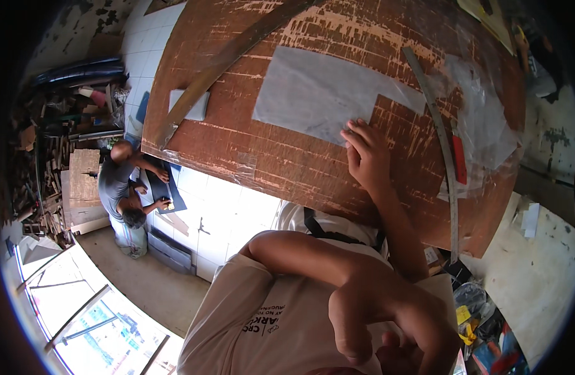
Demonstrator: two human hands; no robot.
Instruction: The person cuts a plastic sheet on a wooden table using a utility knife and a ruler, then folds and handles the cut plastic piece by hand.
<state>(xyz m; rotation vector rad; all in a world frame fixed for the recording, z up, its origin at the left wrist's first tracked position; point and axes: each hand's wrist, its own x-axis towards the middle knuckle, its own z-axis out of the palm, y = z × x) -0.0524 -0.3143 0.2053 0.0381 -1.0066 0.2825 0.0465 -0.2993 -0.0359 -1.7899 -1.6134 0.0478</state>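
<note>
Seems like there's a decent lane over the brown board (300, 165), between the grey sheet (312, 90) and the near edge, until the right hand (367, 153) and its forearm block it. Further right, the metal strip (446, 162), red tool (458, 161) and crumpled plastic (487, 119) crowd things. Left, a long dark bar (222, 65) cuts across.

Workshop, well used, hands-on cutting or making by the look of it.
Large scarred brown wooden worktable (287, 165) bearing a grey translucent flat sheet (312, 94) and a long thin metal ruler (448, 159); untidy heap of wooden offcuts (47, 169); grey-shirted co-worker (110, 184) bent over a flat black panel (177, 195); stained, peeling wall (69, 40).
</note>
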